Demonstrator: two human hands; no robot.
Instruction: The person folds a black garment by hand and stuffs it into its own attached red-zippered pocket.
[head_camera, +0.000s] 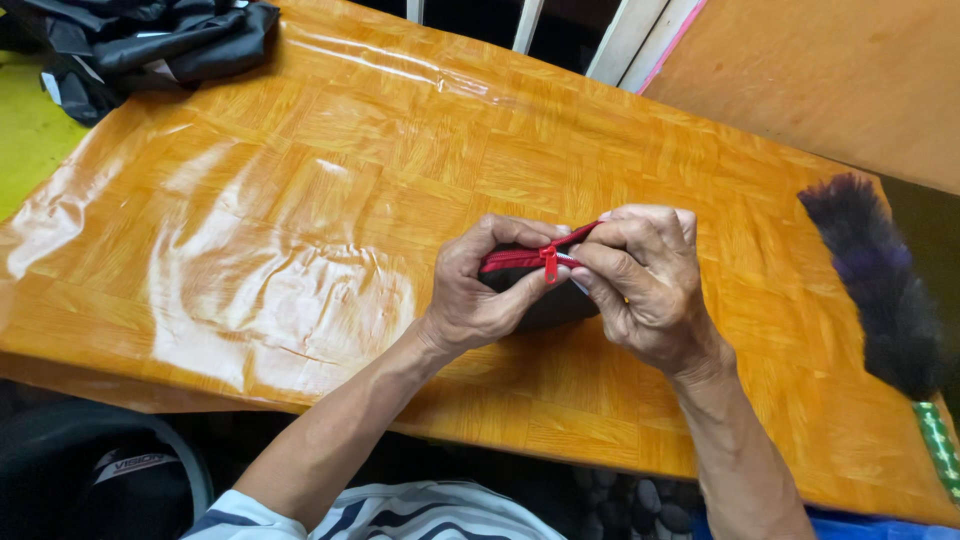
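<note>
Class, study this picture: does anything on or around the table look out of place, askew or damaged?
Mostly no. The plastic table cover is wrinkled on its left half, and black cloth lies bunched at the far-left corner. Both hands hold a black pouch with a red zipper; no damage shows.

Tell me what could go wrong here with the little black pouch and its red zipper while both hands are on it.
The right hand pinches the red zipper pull while the left hand grips the black pouch. Pulled at an angle, the slider might jam or catch fabric. Both hands hold the pouch above the glossy plastic-covered table, so if it slipped it could slide. A fingertip so close to the zipper could get nipped.
</note>
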